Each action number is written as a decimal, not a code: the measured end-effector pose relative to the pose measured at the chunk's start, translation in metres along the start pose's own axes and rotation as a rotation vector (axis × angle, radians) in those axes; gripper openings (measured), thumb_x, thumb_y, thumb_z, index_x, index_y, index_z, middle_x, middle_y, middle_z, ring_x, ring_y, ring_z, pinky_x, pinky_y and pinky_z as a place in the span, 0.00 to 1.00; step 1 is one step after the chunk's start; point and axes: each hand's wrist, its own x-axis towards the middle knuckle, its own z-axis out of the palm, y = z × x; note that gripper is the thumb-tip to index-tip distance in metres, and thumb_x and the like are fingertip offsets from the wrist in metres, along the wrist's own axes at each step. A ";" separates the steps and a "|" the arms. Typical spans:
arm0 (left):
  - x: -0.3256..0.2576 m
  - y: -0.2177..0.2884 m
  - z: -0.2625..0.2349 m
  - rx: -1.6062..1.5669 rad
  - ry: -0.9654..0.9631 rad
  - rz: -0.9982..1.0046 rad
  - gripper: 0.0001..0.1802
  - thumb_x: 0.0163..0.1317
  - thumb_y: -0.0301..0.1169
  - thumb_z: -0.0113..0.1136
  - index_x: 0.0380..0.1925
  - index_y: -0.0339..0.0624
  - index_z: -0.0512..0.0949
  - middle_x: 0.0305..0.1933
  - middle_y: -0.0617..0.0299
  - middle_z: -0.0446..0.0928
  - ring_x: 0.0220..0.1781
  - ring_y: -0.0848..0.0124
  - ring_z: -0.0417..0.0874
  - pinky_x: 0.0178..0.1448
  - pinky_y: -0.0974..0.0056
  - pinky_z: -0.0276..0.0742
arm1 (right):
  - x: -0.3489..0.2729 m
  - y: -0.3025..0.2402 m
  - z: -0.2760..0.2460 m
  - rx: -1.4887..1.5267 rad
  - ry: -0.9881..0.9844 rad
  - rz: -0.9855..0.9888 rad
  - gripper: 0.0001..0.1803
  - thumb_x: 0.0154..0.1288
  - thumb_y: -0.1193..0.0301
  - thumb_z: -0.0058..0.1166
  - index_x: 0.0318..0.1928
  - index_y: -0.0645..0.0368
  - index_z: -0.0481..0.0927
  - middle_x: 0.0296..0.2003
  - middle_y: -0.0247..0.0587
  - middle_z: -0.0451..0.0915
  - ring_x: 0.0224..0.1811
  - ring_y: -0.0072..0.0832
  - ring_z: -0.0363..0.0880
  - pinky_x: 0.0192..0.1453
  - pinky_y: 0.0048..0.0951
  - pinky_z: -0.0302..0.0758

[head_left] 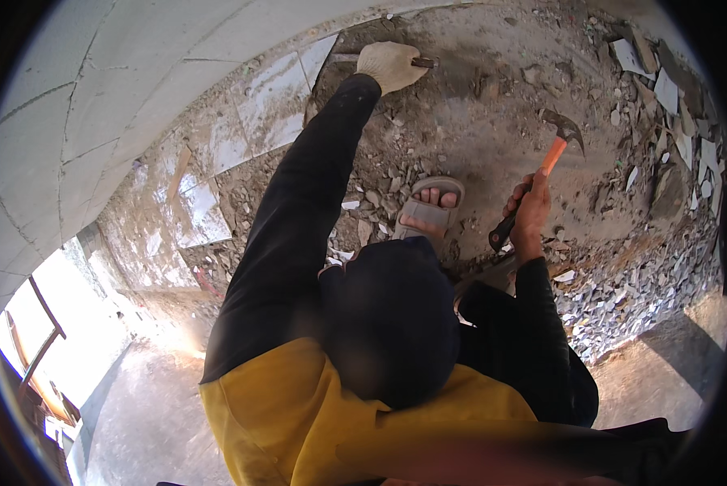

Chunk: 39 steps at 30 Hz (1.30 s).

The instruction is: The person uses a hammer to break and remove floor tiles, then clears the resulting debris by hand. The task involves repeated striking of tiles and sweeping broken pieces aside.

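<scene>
Floor [493, 154] here is all loose rubble and broken tile, so I'd say a glancing blow could skid off and catch that sandalled foot [430, 212] or the glove. Right hand [530, 212] has its fingers wrapped tight round the claw hammer [551, 158], raised far right. Gloved left hand [389, 65] is closed on a chisel [423, 61] (mostly hidden), far centre by the tile edge.

Daylight is strong and warm across the far rubble. Overexposed glare burns out the near-left opening. A hard shadow falls at near right. Fisheye distortion bends straight wall joints toward the rim; black vignette surrounds the frame. Near-centre foreground is blurred, out of focus.
</scene>
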 end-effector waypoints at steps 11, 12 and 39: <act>0.005 -0.004 -0.007 -0.079 0.019 -0.008 0.24 0.67 0.56 0.68 0.47 0.49 0.92 0.44 0.52 0.92 0.50 0.47 0.92 0.55 0.43 0.87 | -0.035 -0.047 0.139 0.313 -0.188 0.217 0.24 0.90 0.42 0.45 0.43 0.48 0.71 0.25 0.28 0.66 0.20 0.23 0.62 0.23 0.36 0.65; 0.006 -0.004 -0.006 -0.058 -0.001 -0.020 0.24 0.67 0.56 0.67 0.47 0.49 0.92 0.45 0.52 0.92 0.51 0.47 0.92 0.56 0.43 0.87 | -0.033 -0.045 0.142 0.239 -0.277 0.272 0.24 0.90 0.43 0.45 0.42 0.48 0.70 0.25 0.27 0.66 0.20 0.22 0.62 0.23 0.34 0.65; 0.013 0.003 -0.005 -0.046 0.141 0.020 0.22 0.64 0.52 0.75 0.31 0.42 0.85 0.36 0.42 0.87 0.43 0.38 0.88 0.46 0.37 0.81 | -0.018 -0.037 0.152 0.147 -0.328 0.110 0.26 0.89 0.43 0.47 0.55 0.55 0.69 0.27 0.31 0.72 0.17 0.18 0.69 0.18 0.29 0.72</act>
